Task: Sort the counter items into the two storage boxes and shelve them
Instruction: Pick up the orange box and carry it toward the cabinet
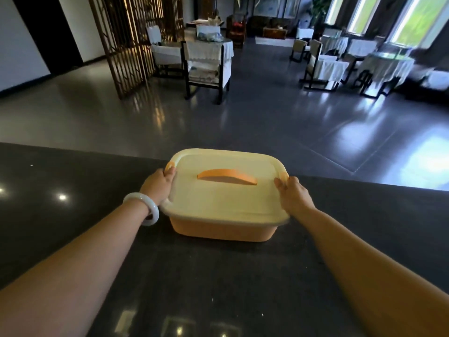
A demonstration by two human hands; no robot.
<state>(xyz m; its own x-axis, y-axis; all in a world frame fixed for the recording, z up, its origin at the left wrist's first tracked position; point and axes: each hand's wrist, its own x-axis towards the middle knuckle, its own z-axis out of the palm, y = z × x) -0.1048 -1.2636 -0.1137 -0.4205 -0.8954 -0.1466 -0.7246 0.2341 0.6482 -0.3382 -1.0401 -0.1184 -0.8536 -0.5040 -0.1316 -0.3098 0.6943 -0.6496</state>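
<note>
An orange storage box (218,231) with a pale yellow lid (226,198) stands on the dark counter (206,276), near its far edge. The lid is closed and carries an orange handle (227,176) on top. My left hand (159,184) grips the box's left side at the orange side clip (169,166), with a white bangle on the wrist. My right hand (292,194) grips the right side at the other clip (283,176). The box's contents are hidden by the lid. Only this one box is in view.
Beyond the counter's far edge lies a glossy grey floor (243,122). Chairs and tables with white covers (209,62) stand further back, a wooden lattice screen (126,42) at the left, bright windows at the right.
</note>
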